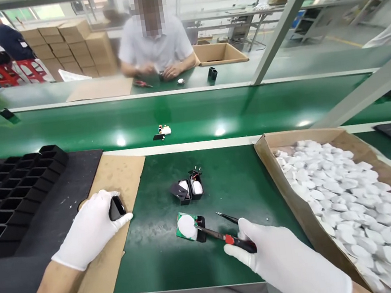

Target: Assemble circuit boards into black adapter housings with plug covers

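Observation:
Both my hands wear white gloves. My left hand (89,229) is closed round a small black housing (116,208) over a brown cardboard sheet (119,176). My right hand (268,252) grips a black and red hand tool (223,237) whose tip touches a small part with a white dome on a green board (188,226). A thin black tweezer-like tool (227,217) lies just beside it. Two black housings with white inserts (191,188) sit on the green mat (236,179) further ahead.
A black compartment tray (9,192) stands at my left. A cardboard box (265,156) full of white domes (352,202) is at my right. One small part (163,131) lies on the green conveyor belt (69,130). Across it a person in a white shirt (155,45) works.

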### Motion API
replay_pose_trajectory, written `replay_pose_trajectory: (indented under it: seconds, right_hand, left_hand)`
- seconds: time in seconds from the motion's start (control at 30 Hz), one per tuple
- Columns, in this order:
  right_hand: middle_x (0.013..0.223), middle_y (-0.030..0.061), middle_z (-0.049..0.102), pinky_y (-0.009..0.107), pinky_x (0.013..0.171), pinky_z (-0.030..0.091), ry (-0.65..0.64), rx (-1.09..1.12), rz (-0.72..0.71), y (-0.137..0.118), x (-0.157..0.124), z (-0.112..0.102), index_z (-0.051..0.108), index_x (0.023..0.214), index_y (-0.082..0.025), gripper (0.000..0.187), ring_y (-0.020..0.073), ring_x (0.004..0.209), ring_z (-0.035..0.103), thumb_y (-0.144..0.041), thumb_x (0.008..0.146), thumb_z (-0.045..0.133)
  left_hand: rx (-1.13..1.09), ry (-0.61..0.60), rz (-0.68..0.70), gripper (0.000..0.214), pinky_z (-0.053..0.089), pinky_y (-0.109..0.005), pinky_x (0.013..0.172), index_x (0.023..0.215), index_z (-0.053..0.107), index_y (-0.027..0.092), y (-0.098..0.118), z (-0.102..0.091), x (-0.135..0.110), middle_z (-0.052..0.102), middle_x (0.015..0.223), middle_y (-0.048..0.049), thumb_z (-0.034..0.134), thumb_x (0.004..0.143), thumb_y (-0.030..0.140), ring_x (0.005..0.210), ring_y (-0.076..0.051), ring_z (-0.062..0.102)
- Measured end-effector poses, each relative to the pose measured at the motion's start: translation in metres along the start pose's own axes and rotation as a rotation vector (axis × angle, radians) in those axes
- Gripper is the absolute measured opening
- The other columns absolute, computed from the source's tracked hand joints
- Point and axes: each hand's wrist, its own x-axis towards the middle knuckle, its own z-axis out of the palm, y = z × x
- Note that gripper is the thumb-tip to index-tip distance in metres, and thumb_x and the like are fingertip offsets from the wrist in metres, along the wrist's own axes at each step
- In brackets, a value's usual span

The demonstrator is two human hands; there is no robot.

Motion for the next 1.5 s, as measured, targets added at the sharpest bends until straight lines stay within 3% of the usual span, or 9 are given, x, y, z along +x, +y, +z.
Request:
replay_pose_trajectory:
  seconds: [0.13,0.33,0.5,0.6,0.77,0.93,1.1,1.3,1.5]
  right_hand:
    - [0.071,0.0068,0.071,0.034,0.057,0.038,0.256,-0.245,-0.136,0.002,0.002,0.004,0.068,0.083,-0.022,0.033,0.0293,0.062,0.073,-0.05,0.101,0.07]
    - [0.068,0.0027,0.072,0.03,0.057,0.036,0.099,0.004,-0.095,0.006,0.009,0.007,0.071,0.082,-0.022,0.03,0.0197,0.056,0.066,-0.04,0.105,0.062]
    - [0.052,-0.0068,0.042,0.029,0.048,0.02,0.028,0.056,-0.077,0.002,0.011,0.003,0.067,0.072,-0.023,0.034,0.012,0.042,0.033,-0.035,0.103,0.063]
    - [0.051,-0.0089,0.03,0.029,0.048,0.016,0.003,0.083,-0.061,0.0,0.01,-0.005,0.065,0.068,-0.023,0.031,0.0109,0.042,0.021,-0.029,0.098,0.067]
    - [0.05,-0.0053,0.047,0.027,0.047,0.024,-0.046,0.169,-0.085,-0.001,-0.003,-0.033,0.06,0.062,-0.023,0.038,0.0114,0.041,0.038,-0.028,0.099,0.065]
    - [0.054,-0.0013,0.061,0.03,0.047,0.039,-0.02,0.183,-0.083,0.022,-0.022,-0.047,0.061,0.062,-0.026,0.043,0.018,0.043,0.056,-0.043,0.101,0.06]
    - [0.087,0.0024,0.078,0.032,0.079,0.063,0.223,0.418,-0.057,0.043,-0.033,-0.034,0.069,0.083,-0.028,0.033,0.0249,0.081,0.077,-0.053,0.101,0.057]
    - [0.112,0.0046,0.078,0.027,0.098,0.061,0.369,0.763,0.057,0.032,-0.027,-0.007,0.072,0.103,-0.026,0.039,0.0253,0.108,0.076,-0.06,0.103,0.054]
    - [0.107,0.0061,0.077,0.027,0.096,0.06,0.424,0.897,0.062,0.017,-0.018,0.003,0.07,0.091,-0.025,0.044,0.0235,0.101,0.074,-0.059,0.106,0.047]
  left_hand:
    - [-0.012,0.094,0.083,0.049,0.055,-0.05,0.104,0.129,0.065,0.015,-0.011,0.019,0.006,0.076,0.123,-0.0192,0.071,0.089,0.043,0.118,-0.039,0.072]
    - [0.004,0.204,0.106,0.063,0.053,-0.055,0.11,0.138,0.06,0.013,-0.015,0.029,0.006,0.072,0.136,-0.0235,0.082,0.085,0.039,0.128,-0.043,0.069]
    - [-0.058,0.394,0.204,0.069,0.053,-0.061,0.11,0.144,0.052,0.014,0.026,0.036,-0.02,0.069,0.137,-0.0234,0.085,0.088,0.036,0.13,-0.044,0.066]
    - [-0.241,0.38,0.304,0.054,0.058,-0.058,0.105,0.137,0.055,0.022,0.06,0.051,-0.039,0.072,0.127,-0.0152,0.081,0.092,0.033,0.12,-0.037,0.071]
    - [-0.41,0.238,0.279,0.06,0.061,-0.059,0.103,0.134,0.061,0.024,0.101,0.075,-0.049,0.071,0.13,-0.0128,0.086,0.08,0.022,0.121,-0.037,0.071]
    - [-0.526,0.123,0.178,0.06,0.059,-0.061,0.107,0.129,0.066,0.022,0.116,0.079,-0.042,0.072,0.13,-0.0133,0.09,0.074,0.022,0.123,-0.039,0.07]
    - [-0.663,0.187,0.008,0.032,0.057,-0.054,0.108,0.123,0.065,0.021,0.111,0.078,-0.023,0.07,0.123,-0.011,0.072,0.096,0.037,0.12,-0.031,0.07]
    - [-0.632,0.115,0.033,0.043,0.045,-0.062,0.115,0.11,0.076,0.023,0.118,0.074,0.024,0.069,0.129,-0.0123,0.09,0.071,0.032,0.133,-0.04,0.058]
    - [-0.745,0.01,0.02,0.052,0.039,-0.061,0.12,0.109,0.078,0.026,0.128,0.066,0.052,0.074,0.128,-0.0088,0.093,0.06,0.029,0.134,-0.04,0.057]
